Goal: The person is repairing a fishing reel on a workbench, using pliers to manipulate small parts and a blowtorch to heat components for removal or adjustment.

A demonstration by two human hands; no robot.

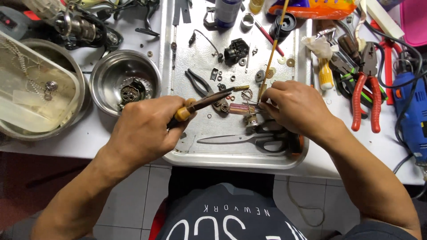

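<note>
Person sits at a white bench w/ a metal tray (284,162) in front, both hands over its middle.

Left hand (144,126) is curled tight around the yellow-capped handles of needle-nose pliers (209,100); the tool runs up and to the right, tip reaching toward the right hand. Whether the plier tips pinch anything: can't tell, too small.

Right hand (289,106) has thumb and fingertips pinched together on a small metal part (254,106) w/ thin wire bits, held just above the tray. A thin wooden stick (272,51) rises from the same fingers, tilted up and to the right; which fingers hold it isn't clear. Just left of the part lies a small reddish cylinder (238,108), and just below it a small metal spool-like piece (252,120).

On the tray near the front edge: scissors (249,140), blades pointing left, handles partly under the right hand. A second pair of dark pliers (199,82) lies behind the left-hand tool. Washers, small rings and screws are scattered over the tray's middle, plus a black mechanism block (235,50) further back.

Left of tray: a steel bowl (109,78) w/ a gear-like part inside, and beside it a larger bowl w/ a clear plastic container (35,95) sitting in it. Right of tray: red-handled pliers (367,84), a yellow-handled screwdriver (326,73), and a blue power drill (411,106) at the far edge.
</note>
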